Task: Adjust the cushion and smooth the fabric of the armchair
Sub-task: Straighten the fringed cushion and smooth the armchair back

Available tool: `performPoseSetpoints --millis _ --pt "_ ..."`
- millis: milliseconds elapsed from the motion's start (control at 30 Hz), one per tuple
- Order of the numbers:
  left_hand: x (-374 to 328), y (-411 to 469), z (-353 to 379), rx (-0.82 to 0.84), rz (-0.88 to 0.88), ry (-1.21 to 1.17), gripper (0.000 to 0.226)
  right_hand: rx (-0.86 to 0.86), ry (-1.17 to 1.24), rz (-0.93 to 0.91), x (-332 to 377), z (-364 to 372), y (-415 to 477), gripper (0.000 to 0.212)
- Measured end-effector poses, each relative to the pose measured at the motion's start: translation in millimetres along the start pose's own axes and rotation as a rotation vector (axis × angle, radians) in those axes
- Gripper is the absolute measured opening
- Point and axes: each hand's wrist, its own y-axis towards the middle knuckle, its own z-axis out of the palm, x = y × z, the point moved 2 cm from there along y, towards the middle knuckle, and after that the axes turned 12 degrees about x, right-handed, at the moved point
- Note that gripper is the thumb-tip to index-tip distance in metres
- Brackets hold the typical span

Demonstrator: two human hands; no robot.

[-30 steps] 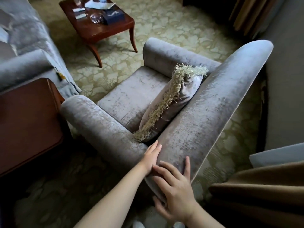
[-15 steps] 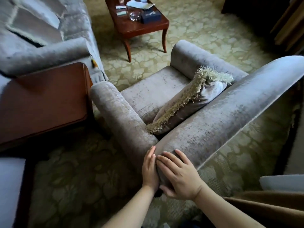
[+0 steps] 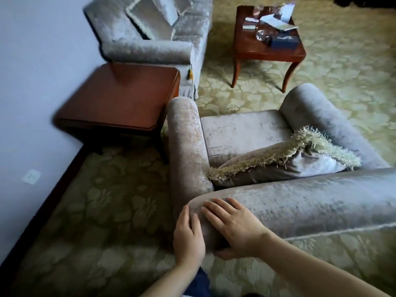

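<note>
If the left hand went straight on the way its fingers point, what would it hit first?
Probably the rear of the armrest: the left hand lies flat against the end of the backrest, fingers pointing at it. Depth is unclear, so it might pass alongside.

seat front (image 3: pixel 240 129) free | cushion (image 3: pixel 278 166) blocks backrest side | side table (image 3: pixel 120 97) nr armrest

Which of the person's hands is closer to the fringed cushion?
Right. The right hand lies flat on the backrest top just behind the cushion; the left hand presses the backrest's outer end, farther off.
</note>
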Motion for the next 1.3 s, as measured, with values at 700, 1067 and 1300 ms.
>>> performPoseSetpoints --millis 700,1067,1300 --pt "-27.6 -14.5 19.6 -0.415 -0.197 0.167 0.035 0.012 -0.031 0.181 -68.8 18.4 -63.8 0.105" --pt "-30.7 24.2 -8.4 -0.405 -0.158 0.197 0.034 0.041 -0.017 0.2 -71.7 -8.0 -30.7 0.105" --pt "-34.3 90.9 -50.5 -0.422 -0.131 0.133 0.033 0.0 0.0 0.196 -72.8 -28.1 39.5 0.103"
